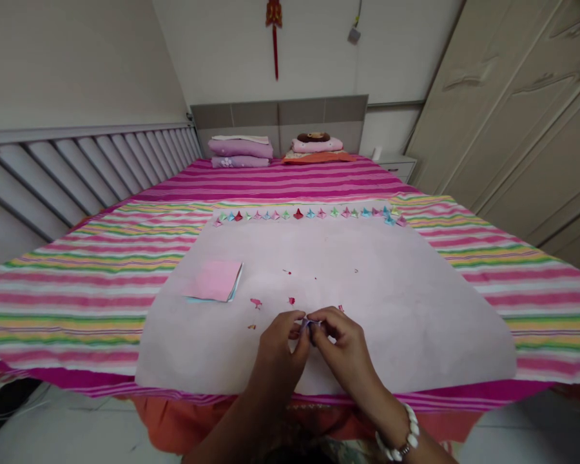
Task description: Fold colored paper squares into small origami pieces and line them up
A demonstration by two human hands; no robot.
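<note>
My left hand and my right hand meet over the near edge of a large white sheet on the bed. Both pinch a small folded piece of paper between their fingertips; its colour looks bluish-purple, mostly hidden by the fingers. A white bead bracelet sits on my right wrist. A stack of square coloured paper, pink on top, lies to the left of my hands. Along the far edge of the sheet stands a row of several small folded paper shapes in pink, blue, green and red.
A few tiny paper scraps lie on the sheet near my hands. The bed has a striped cover. Folded bedding and pillows sit at the headboard. A wardrobe stands at right, a slatted rail at left.
</note>
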